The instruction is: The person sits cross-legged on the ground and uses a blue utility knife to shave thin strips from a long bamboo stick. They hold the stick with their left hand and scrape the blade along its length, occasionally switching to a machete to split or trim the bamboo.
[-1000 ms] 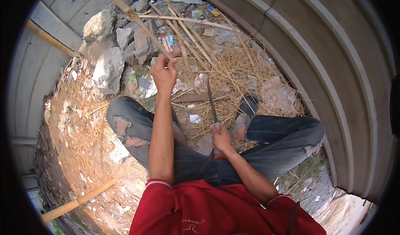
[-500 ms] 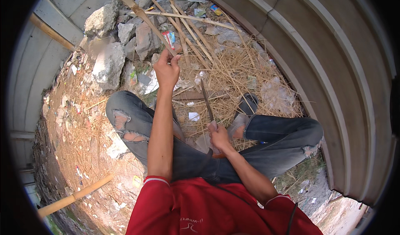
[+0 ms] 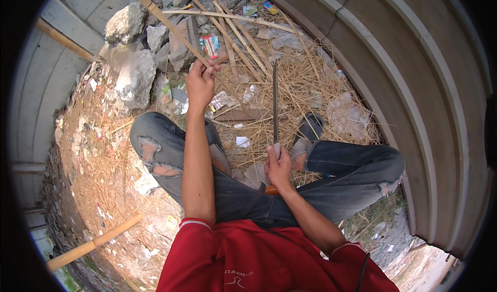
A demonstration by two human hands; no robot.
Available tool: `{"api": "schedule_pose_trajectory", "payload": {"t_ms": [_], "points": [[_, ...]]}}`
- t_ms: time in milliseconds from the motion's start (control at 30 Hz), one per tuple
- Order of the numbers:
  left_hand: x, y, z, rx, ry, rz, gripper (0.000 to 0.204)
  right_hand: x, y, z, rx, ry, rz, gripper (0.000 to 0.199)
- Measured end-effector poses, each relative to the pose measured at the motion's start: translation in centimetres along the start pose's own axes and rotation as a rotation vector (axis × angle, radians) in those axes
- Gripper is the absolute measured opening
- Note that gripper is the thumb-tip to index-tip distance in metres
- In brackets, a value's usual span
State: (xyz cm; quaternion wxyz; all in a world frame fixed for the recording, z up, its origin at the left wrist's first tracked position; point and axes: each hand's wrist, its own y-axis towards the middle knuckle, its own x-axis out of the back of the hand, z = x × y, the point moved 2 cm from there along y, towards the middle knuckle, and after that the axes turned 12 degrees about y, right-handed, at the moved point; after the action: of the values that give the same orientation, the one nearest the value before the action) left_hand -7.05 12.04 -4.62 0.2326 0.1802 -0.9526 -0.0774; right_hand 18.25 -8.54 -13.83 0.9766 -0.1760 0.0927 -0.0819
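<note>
My left hand (image 3: 200, 85) is closed around a long split bamboo strip (image 3: 171, 27). The strip slants from the upper left down past my fingers, its lower end reaching over the straw. In my right hand (image 3: 278, 169) I grip the handle of a long machete (image 3: 275, 103). Its dark, narrow blade points away from me, almost upright in the view, a little right of the bamboo and apart from it. Under the strip's lower end lies a brown piece of wood (image 3: 240, 115) on the ground.
Several loose bamboo strips (image 3: 243, 38) lie ahead on straw and shavings (image 3: 300, 85). Grey rocks (image 3: 135, 79) are piled at the far left. A corrugated metal sheet (image 3: 398, 95) rises along the right. My bent knees flank the work spot. A bamboo pole (image 3: 96, 243) lies at the lower left.
The machete has swung right, its blade now nearly straight ahead instead of leaning left. My right hand shifted slightly right and up; my left moved slightly left, with more bamboo showing below it.
</note>
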Motion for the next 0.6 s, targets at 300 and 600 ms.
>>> {"api": "schedule_pose_trajectory", "payload": {"t_ms": [300,600], "points": [[-0.1,-0.1,-1.3,0.02,0.03,0.018,0.017,0.6,0.3,2.6,-0.124,0.253,-0.083,0.024],[0.0,0.0,-0.4,-0.036,0.213,-0.264,0.015,9.1,-0.9,24.0,0.078,0.093,-0.03,0.024]]}}
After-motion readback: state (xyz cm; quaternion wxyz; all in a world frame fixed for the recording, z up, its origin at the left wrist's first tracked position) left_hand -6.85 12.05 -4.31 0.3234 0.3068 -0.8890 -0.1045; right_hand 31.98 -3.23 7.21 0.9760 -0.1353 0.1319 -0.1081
